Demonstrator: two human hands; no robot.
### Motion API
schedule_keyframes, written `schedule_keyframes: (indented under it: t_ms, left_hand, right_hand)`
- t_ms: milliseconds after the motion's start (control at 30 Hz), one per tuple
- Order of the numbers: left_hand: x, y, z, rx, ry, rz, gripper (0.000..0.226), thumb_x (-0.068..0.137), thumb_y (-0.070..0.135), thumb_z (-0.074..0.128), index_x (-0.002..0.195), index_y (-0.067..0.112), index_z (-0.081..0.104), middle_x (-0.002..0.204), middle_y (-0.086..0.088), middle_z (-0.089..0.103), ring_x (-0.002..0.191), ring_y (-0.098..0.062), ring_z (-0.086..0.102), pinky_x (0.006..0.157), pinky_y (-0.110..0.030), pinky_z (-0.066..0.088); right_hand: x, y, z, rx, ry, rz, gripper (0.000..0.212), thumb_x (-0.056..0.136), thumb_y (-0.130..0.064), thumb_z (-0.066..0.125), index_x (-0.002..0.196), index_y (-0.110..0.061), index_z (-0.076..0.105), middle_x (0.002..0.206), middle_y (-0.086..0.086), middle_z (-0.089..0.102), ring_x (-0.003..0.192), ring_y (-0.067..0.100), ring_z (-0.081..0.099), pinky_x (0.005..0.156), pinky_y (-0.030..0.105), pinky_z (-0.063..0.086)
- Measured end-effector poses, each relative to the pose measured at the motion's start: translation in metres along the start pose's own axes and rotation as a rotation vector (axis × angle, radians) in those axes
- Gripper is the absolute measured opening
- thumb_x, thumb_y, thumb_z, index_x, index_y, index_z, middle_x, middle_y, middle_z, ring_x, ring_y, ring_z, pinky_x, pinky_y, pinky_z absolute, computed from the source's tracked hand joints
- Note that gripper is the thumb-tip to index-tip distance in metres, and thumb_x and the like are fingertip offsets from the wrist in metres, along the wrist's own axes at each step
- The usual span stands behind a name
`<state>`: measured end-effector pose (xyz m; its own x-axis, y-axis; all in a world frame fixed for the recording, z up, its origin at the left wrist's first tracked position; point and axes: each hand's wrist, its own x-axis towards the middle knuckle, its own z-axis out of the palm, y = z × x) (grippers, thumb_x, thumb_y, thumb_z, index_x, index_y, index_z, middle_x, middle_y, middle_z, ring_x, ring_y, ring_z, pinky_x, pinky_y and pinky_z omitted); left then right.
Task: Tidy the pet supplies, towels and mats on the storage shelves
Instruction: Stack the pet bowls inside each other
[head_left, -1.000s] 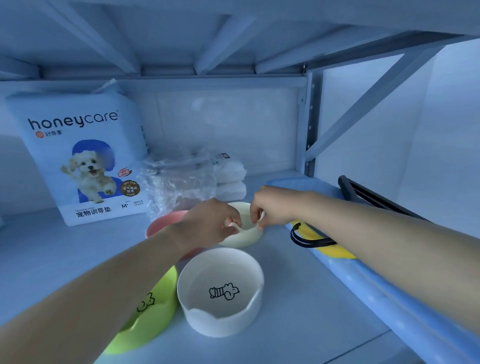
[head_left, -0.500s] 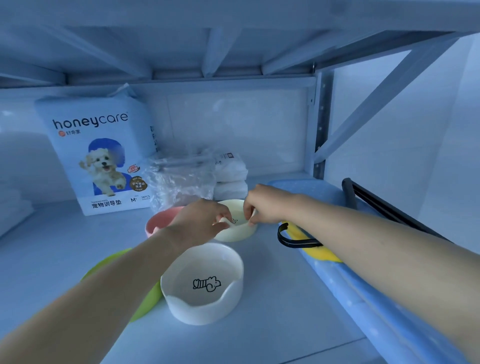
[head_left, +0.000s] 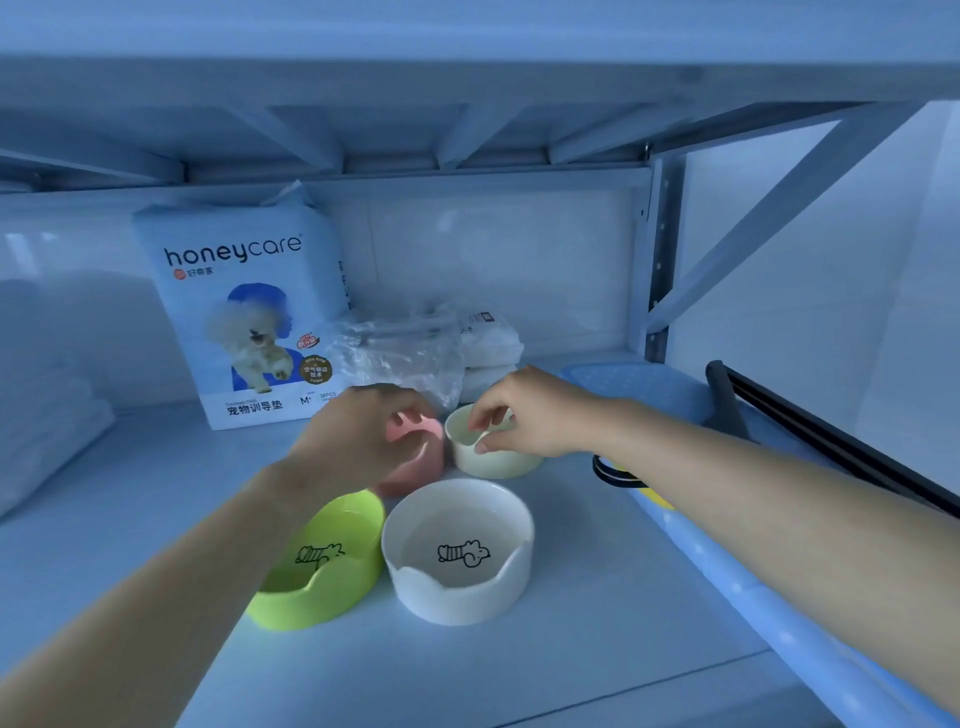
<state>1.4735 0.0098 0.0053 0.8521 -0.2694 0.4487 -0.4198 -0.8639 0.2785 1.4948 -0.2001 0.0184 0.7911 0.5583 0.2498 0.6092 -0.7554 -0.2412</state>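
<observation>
Several pet bowls stand on the shelf (head_left: 597, 654). A white bowl (head_left: 460, 556) with a drawn dog sits in front, a lime green bowl (head_left: 322, 561) to its left. Behind them are a pink bowl (head_left: 421, 457) and a cream bowl (head_left: 493, 457), side by side. My left hand (head_left: 358, 441) curls over the pink bowl's rim and hides much of it. My right hand (head_left: 524, 410) pinches the cream bowl's near rim with thumb and fingers.
A honeycare pad pack (head_left: 244, 312) stands at the back left, a crinkled clear plastic bag (head_left: 400, 353) and white folded pads (head_left: 491, 348) beside it. Folded white towels (head_left: 47, 415) lie far left. A blue mat (head_left: 727, 571), a yellow item with a black strap (head_left: 623, 478) and a dark frame (head_left: 831, 436) line the right.
My left hand has left the cream bowl and moved left onto the pink bowl. My right hand stays on the cream bowl. The green bowl now shows fully beside the white one.
</observation>
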Motion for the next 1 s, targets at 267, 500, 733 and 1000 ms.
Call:
schedule_keyframes:
  t_ms: [267,500,733,1000]
  left_hand:
    - [-0.053,-0.045,-0.028,-0.022,-0.019,0.016,0.012,0.082,0.033,0.066,0.089,0.041,0.061,0.090,0.021,0.063,0.084,0.008,0.056,0.069,-0.018,0.045]
    - [-0.083,-0.073,-0.037,-0.024,-0.104,0.012,0.009,0.084,0.037,0.061,0.093,0.040,0.063,0.092,0.020,0.062,0.088,0.001,0.058,0.079,-0.027,0.050]
    - [-0.114,-0.099,-0.049,-0.073,-0.161,0.073,0.016,0.091,0.036,0.051,0.091,0.036,0.067,0.088,0.018,0.065,0.083,0.002,0.059,0.066,-0.016,0.046]
    - [-0.130,-0.105,-0.048,-0.108,-0.202,0.186,0.028,0.076,0.053,0.060,0.095,0.034,0.068,0.087,0.025,0.060,0.083,0.006,0.054,0.073,-0.006,0.039]
  right_hand:
    - [-0.003,-0.064,0.017,0.105,0.020,-0.045,0.020,0.082,-0.032,0.069,0.099,-0.022,0.071,0.096,-0.006,0.071,0.089,0.008,0.062,0.077,0.021,0.047]
    - [-0.005,-0.104,0.048,0.157,-0.030,0.004,0.024,0.082,-0.032,0.069,0.103,-0.021,0.069,0.101,-0.006,0.069,0.093,0.010,0.062,0.088,0.034,0.049]
    - [-0.006,-0.131,0.067,0.056,-0.033,0.018,0.030,0.083,-0.024,0.060,0.112,-0.030,0.064,0.117,-0.007,0.061,0.090,0.014,0.057,0.082,0.034,0.049]
    - [-0.026,-0.144,0.068,0.056,-0.085,0.006,0.025,0.078,-0.020,0.065,0.102,-0.026,0.070,0.091,-0.013,0.066,0.067,-0.004,0.049,0.065,0.013,0.039]
